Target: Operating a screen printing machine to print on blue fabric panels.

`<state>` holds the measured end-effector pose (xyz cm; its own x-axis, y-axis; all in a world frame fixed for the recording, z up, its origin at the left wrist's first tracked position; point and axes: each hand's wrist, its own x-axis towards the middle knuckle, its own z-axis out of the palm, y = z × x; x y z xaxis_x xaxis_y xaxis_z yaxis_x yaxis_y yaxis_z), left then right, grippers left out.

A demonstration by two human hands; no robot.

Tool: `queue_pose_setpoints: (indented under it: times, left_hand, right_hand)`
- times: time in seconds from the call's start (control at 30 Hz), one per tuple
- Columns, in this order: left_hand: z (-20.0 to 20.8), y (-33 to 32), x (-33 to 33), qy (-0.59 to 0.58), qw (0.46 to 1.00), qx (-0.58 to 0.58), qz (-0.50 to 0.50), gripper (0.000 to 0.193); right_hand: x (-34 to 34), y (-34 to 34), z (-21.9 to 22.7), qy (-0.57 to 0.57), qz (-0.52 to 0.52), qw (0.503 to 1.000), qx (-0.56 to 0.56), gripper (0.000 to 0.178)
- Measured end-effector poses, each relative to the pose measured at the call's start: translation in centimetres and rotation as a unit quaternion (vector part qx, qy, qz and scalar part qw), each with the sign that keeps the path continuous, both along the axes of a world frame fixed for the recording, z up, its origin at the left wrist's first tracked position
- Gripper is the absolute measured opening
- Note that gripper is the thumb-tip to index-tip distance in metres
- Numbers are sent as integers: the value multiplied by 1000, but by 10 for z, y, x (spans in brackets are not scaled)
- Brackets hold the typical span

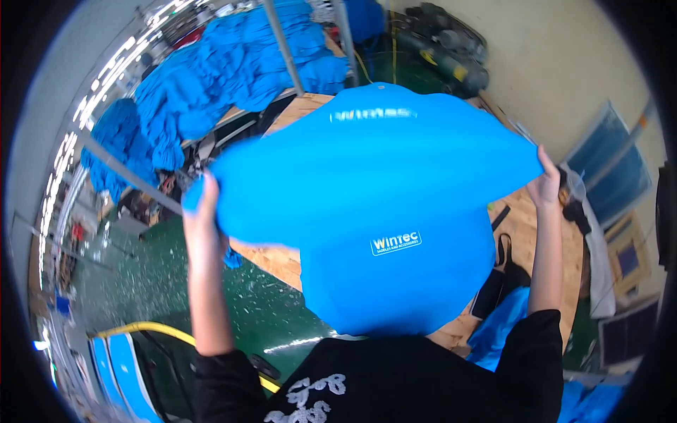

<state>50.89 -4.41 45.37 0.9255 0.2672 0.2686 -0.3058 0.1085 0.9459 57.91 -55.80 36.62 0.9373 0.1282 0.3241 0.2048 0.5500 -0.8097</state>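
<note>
Both grips on blue cover's [381, 190] edges

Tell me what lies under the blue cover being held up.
Under the blue cover, held by the left hand and right hand, a wooden table shows with black straps. Its middle is hidden.

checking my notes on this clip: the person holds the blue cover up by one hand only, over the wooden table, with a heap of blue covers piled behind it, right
Not quite: both hands hold it. The head view shows the left hand gripping one edge of the blue cover and the right hand gripping the opposite edge. The rest stands: it is raised over the wooden table, with a heap of blue covers behind.
</note>
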Motion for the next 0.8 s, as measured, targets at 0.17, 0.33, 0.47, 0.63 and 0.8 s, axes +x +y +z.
queue_pose_setpoints:
  times: [0.17,0.33,0.47,0.63,0.8]
  left_hand:
    - [-129,-19,-75,254,958,-125,-44,57]
    - [-249,-28,-116,382,887,-235,-110,58]
    - [-298,-16,-126,441,823,-306,-186,61]
    - [-299,-11,-127,436,809,-327,-221,57]
    - [-280,-23,-139,458,849,-137,-227,59]
  right_hand:
    - [-83,-2,-93,212,-104,972,2,49]
    - [-138,14,-162,423,-121,897,-37,50]
    - [-156,26,-191,453,-80,888,1,45]
    - [-164,38,-192,407,-96,908,-16,45]
    - [-185,63,-191,365,-145,917,-65,72]
